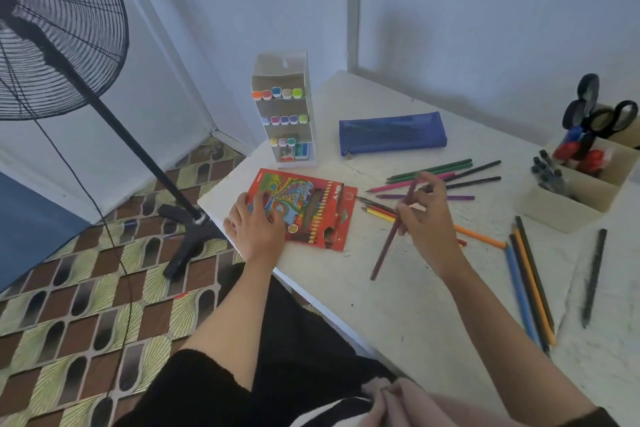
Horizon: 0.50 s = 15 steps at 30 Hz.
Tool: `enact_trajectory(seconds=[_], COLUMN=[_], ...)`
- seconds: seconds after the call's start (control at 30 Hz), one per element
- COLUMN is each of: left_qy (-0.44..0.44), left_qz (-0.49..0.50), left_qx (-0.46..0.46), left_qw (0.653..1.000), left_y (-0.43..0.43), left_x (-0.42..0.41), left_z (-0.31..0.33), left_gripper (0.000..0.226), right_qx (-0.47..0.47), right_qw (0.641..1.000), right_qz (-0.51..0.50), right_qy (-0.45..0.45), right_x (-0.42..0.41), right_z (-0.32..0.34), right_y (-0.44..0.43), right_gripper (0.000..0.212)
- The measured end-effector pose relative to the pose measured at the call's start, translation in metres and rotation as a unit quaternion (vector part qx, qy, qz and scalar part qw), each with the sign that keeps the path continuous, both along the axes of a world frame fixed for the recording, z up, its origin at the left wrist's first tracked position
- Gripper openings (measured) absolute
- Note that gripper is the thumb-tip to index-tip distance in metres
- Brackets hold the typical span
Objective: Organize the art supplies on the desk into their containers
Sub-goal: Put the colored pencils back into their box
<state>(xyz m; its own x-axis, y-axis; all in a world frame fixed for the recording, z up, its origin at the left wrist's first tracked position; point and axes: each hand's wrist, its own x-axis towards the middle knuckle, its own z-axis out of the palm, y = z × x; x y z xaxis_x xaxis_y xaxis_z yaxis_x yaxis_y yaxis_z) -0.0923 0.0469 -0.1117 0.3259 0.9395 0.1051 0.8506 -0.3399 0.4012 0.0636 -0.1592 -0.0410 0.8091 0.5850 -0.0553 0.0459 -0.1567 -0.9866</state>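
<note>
One dark red pencil (383, 255) sits pinched mid-shaft in the right hand (426, 218), seemingly lifted off the desk (415, 315). The left hand (256, 229), grip slack, rests on the pencil box (311, 211) near the desk's left edge. Light, stiff, slim: hold mid-shaft.

Your left hand (256, 225) presses flat on the red pencil box (311, 210) near the desk (415, 295) edge. Your right hand (424, 215) pinches a maroon pencil (393, 236), tilted above the loose pencils (446, 177) beside the box.
</note>
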Motion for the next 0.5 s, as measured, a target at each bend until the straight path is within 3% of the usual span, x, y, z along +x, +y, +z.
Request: enact_trajectory(seconds=[0.1, 0.23, 0.3, 0.5], left_qy=[-0.004, -0.005, -0.005, -0.004], left_qz=[0.002, 0.001, 0.000, 0.004], left_qx=[-0.003, -0.004, -0.005, 0.000], left_qw=[1.000, 1.000, 1.000, 1.000], left_y=[0.000, 0.000, 0.000, 0.001], left_x=[0.000, 0.000, 0.000, 0.000], left_z=[0.001, 0.001, 0.000, -0.001], left_gripper=[0.041, 0.041, 0.041, 0.041], right_qx=[0.035, 0.096, 0.094, 0.052], right_qw=[0.993, 0.976, 0.973, 0.977], right_qz=[-0.095, -0.173, -0.180, -0.199], right_qy=[0.058, 0.089, 0.113, 0.059], right_x=[0.000, 0.000, 0.001, -0.015], right_z=[-0.005, -0.018, -0.023, -0.039], right_y=[0.002, 0.001, 0.001, 0.012], right_gripper=[0.055, 0.025, 0.020, 0.018])
